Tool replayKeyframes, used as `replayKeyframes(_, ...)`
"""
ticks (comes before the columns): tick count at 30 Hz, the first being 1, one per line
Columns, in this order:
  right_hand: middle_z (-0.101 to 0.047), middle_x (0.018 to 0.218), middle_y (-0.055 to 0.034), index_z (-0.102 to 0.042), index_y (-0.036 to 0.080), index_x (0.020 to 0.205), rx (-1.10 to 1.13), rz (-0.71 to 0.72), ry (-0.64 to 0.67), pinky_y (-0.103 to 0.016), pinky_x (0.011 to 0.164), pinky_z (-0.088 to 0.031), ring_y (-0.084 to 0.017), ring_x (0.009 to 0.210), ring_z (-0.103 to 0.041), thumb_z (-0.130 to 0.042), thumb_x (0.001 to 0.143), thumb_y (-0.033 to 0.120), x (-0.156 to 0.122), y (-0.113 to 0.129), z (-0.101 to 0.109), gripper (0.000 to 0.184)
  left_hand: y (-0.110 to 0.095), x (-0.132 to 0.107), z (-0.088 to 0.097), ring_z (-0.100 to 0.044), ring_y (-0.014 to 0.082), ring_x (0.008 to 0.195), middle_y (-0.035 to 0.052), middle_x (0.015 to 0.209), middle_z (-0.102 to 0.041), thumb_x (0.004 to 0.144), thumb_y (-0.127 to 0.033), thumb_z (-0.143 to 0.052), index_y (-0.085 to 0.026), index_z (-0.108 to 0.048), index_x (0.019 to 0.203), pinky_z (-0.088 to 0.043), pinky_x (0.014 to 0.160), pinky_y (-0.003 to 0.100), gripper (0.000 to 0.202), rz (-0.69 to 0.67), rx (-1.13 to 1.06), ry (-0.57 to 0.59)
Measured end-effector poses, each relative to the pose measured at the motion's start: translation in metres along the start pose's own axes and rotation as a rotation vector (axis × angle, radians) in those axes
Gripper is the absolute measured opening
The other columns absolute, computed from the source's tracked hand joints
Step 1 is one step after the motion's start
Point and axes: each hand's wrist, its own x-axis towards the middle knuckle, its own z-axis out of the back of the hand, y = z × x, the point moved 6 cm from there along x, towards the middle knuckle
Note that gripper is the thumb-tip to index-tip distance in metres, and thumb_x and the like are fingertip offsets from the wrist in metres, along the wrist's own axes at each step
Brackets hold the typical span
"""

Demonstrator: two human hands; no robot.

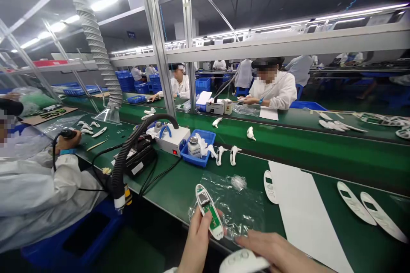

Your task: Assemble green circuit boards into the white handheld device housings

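Observation:
My left hand [197, 232] grips a long oval white plastic housing [218, 231], with its thumb lying over the green circuit board [214, 218] fitted inside. At the upper end of the housing a small grey display-like window [203, 197] shows. Low in the view, my right hand [275, 247] holds a white plastic cover [241, 261] with oval button marks; the picture's bottom edge cuts it off, and the thumb's grip is hidden. Under and beyond both hands lies a clear plastic bag [237, 200] on the green bench. The housing and the cover are apart.
White oval shells [355, 202] and a white paper sheet [307, 209] lie to the right. A blue tray [195, 163] with a metal-capped bottle stands ahead, beside a white box [173, 140] and a black hose [120, 170]. A co-worker's sleeve [60, 192] is at left; a conveyor runs behind.

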Motion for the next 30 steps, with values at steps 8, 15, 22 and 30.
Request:
replayKeyframes(8,-0.052,0.051,0.004,-0.062,0.015,0.062,0.429,-0.282,0.333,-0.018,0.044,-0.036,-0.009,0.046,-0.05,-0.059,0.071,0.015,0.028,-0.032,-0.011,0.009,0.037,-0.015,-0.001,-0.052,0.0112,0.055,0.0037,0.076,-0.065,0.075,-0.034,-0.061,-0.015,-0.053,0.1,-0.04,0.056,0.026,0.033,0.119,0.076,0.231)
replayKeyframes(15,-0.05,0.046,0.0053,-0.056,0.015,0.062,0.525,-0.341,0.331,-0.017,0.038,-0.028,-0.005,0.037,-0.037,-0.055,0.078,0.021,0.042,-0.041,-0.022,0.017,0.064,-0.023,0.005,-0.044,0.008,0.051,-0.0024,0.064,-0.055,0.049,-0.042,-0.086,-0.014,-0.057,0.078,-0.035,0.05,0.022,0.05,0.142,0.205,0.133)
replayKeyframes(22,-0.052,0.078,0.0009,-0.053,0.02,0.092,0.356,-0.23,-0.142,-0.024,0.061,-0.04,-0.014,0.07,-0.048,-0.064,0.082,0.035,0.039,-0.029,-0.011,0.021,0.071,-0.026,0.013,-0.036,0.008,0.039,-0.0069,0.045,-0.046,0.063,-0.029,-0.075,-0.016,-0.056,0.071,-0.028,0.039,0.022,0.024,0.175,0.333,0.019)
replayKeyframes(30,-0.048,0.09,-0.0018,-0.045,0.023,0.085,0.123,-0.04,-0.189,-0.036,0.081,-0.039,-0.018,0.086,-0.045,-0.041,0.095,0.016,0.045,0.016,-0.029,0.013,0.046,-0.031,0.013,-0.047,0.0133,0.056,0.0001,0.061,-0.059,0.064,-0.011,-0.059,-0.013,-0.063,0.072,-0.042,0.058,0.024,0.009,-0.148,0.71,-0.022)
